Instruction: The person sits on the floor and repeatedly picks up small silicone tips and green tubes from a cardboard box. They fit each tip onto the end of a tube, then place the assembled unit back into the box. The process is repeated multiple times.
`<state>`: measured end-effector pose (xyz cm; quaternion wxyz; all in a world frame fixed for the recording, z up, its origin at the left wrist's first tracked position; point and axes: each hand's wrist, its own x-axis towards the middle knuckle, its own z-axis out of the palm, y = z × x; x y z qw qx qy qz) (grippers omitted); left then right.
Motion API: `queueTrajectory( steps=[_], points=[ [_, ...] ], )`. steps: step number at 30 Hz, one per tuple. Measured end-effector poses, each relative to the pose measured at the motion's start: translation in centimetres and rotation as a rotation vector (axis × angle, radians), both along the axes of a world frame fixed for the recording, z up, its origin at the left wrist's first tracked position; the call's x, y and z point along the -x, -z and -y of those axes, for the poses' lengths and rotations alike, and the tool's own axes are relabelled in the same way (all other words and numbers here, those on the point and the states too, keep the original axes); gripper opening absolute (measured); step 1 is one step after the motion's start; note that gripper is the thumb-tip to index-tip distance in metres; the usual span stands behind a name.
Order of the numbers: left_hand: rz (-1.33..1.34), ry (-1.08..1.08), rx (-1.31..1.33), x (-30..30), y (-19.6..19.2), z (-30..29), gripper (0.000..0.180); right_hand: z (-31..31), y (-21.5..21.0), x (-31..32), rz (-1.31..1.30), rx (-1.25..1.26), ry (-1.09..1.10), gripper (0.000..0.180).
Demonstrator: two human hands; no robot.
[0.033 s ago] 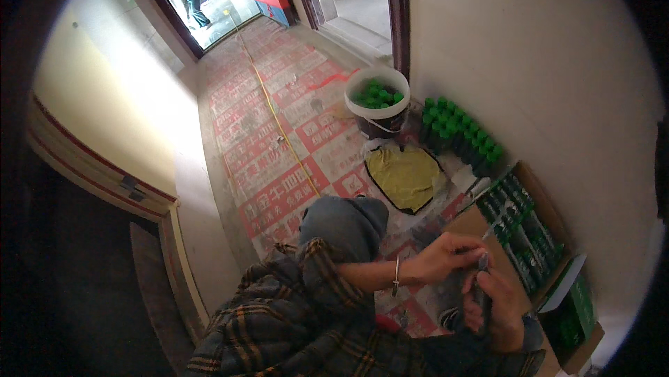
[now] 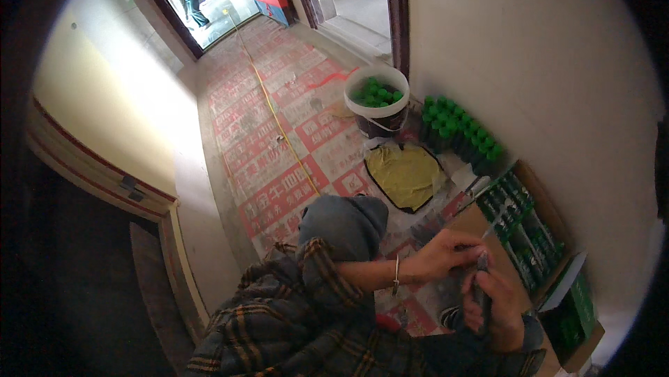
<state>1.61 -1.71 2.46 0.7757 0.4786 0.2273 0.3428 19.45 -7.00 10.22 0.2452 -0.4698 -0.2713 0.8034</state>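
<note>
My left hand (image 2: 449, 253) is closed in a pinch, with a slim pale nozzle (image 2: 496, 222) sticking up from its fingertips. Just below and touching its fingers, my right hand (image 2: 498, 300) wraps round a dark, slim-handled tool that looks like a utility knife (image 2: 482, 293). The tool's upper end meets the left fingertips, and the exact contact is too small to make out. Beside both hands stands an open cardboard box (image 2: 468, 229) packed with green and dark tubes (image 2: 524, 237). A second box (image 2: 582, 349) with green contents sits nearer, right of my right hand.
Green-capped bottles (image 2: 460, 129) stand in rows along the right wall. Next to them is a white-rimmed bucket (image 2: 357, 106) of similar bottles. A yellow, black-edged cloth (image 2: 406, 176) lies before it. A yellow line (image 2: 272, 109) runs along the covered floor. Two people (image 2: 191, 1) are in the far room.
</note>
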Motion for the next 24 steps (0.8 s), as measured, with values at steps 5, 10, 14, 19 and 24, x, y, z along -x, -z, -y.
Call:
queueTrajectory(
  steps=[5,10,14,19,24],
  points=[
    [-0.216,-0.06,-0.052,0.1,0.5,0.1,0.03,-0.2,1.0,-0.1,0.052,-0.095,-0.035,0.027],
    [-0.106,-0.158,-0.05,0.0,0.4,0.2,0.015,-0.5,1.5,-0.7,-0.042,-0.103,-0.089,0.027],
    [-0.166,-0.142,-0.035,0.5,-0.4,0.1,0.012,-0.7,1.9,-0.5,-0.139,-0.02,-0.09,0.028],
    [-0.099,-0.06,-0.026,-0.2,-1.4,0.6,0.016,-0.6,2.3,-1.3,-0.175,-0.039,-0.112,0.033],
    [-0.122,-0.089,-0.115,-0.2,-1.4,0.9,0.019,-0.3,3.0,-1.4,-0.196,-0.111,-0.103,0.034]
  ],
)
